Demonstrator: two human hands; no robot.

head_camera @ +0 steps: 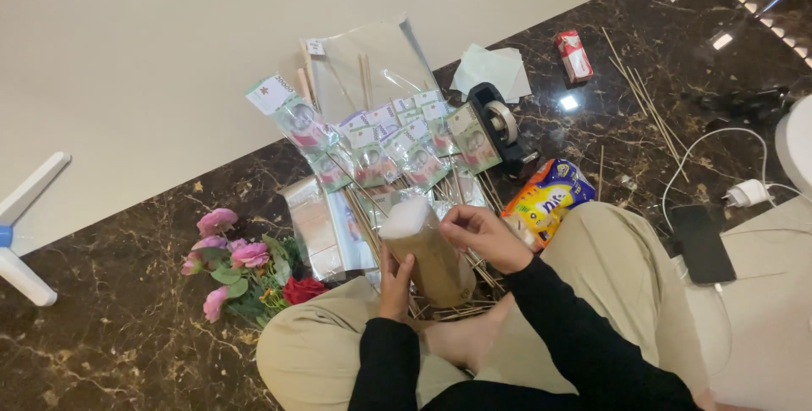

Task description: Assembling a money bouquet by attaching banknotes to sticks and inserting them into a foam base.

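Brown paper wrap: a tall brown-paper-wrapped block with a white foam top [425,250] stands tilted over the person's crossed legs, its white end pointing up and away, its foot near the bare foot [461,339].
Left hand: the left hand [395,284] lies against the block's lower left side, fingers curled round the paper and pressing it, thumb on the near face.
Right hand: the right hand [482,233] sits at the block's upper right edge, fingers bent and pinched together on the paper just under the white top; whether anything small is held between the fingertips cannot be told.
Sleeves: both forearms wear black long sleeves [584,335].
Behind the block: a fan of green banknotes in clear sleeves fixed to thin wooden sticks [381,145] lies spread on the dark marble floor [110,326], the sticks running under the block.
Left side: a bunch of pink and red artificial flowers [241,263] rests near the left knee.
Right side: a black tape dispenser [499,128] stands just beside the banknotes; an orange and blue snack bag [545,200] touches the right knee.
Further off: loose wooden skewers [643,98], a small red and white box [574,55], a black phone [703,243] and a white charger with cable [748,194].
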